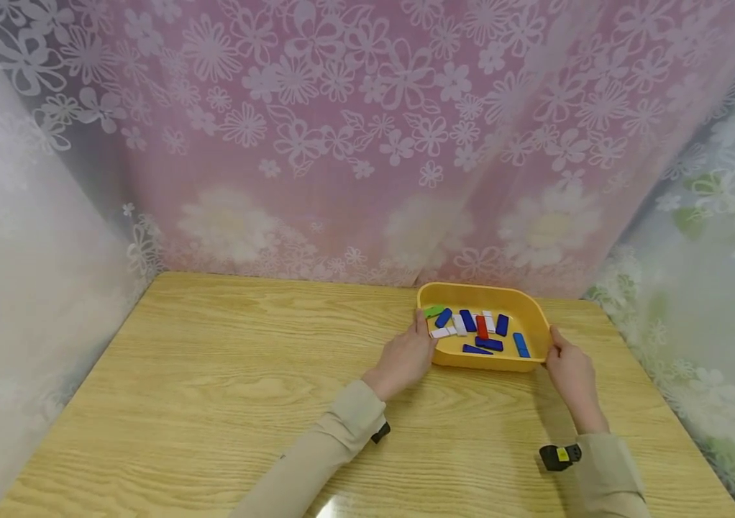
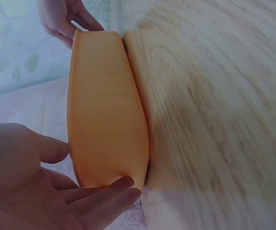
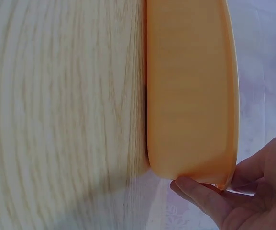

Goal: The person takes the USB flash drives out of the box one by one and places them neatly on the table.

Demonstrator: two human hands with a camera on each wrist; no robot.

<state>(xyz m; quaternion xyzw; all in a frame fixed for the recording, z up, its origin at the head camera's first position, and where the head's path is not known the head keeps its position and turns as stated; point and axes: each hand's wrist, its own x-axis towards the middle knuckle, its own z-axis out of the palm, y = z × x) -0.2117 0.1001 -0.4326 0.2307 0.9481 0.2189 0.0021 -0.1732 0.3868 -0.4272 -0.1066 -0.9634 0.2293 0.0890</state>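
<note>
A yellow plastic basin [image 1: 480, 363] stands on the table, towards its back right. My left hand [image 1: 404, 361] holds its left end, the thumb at the rim and the fingers against the outer wall, as the left wrist view shows. At the opposite end my right hand [image 1: 572, 375] grips the rim, with fingers on the outside wall [image 3: 190, 96]. Inside lie several small flat oblong pieces, among them a red piece [image 1: 482, 328], a green piece [image 1: 434, 311], a light blue piece [image 1: 521, 344] and a dark blue piece [image 1: 502, 325], besides white ones. Their kind is too small to tell.
The wood-grain table [image 1: 225, 388] spreads out to the left and in front of the basin. A pink flowered curtain [image 1: 341, 144] hangs along its back edge, with pale flowered curtains [image 1: 723, 288] at the sides. A black wrist camera [image 1: 559, 457] sits by the right cuff.
</note>
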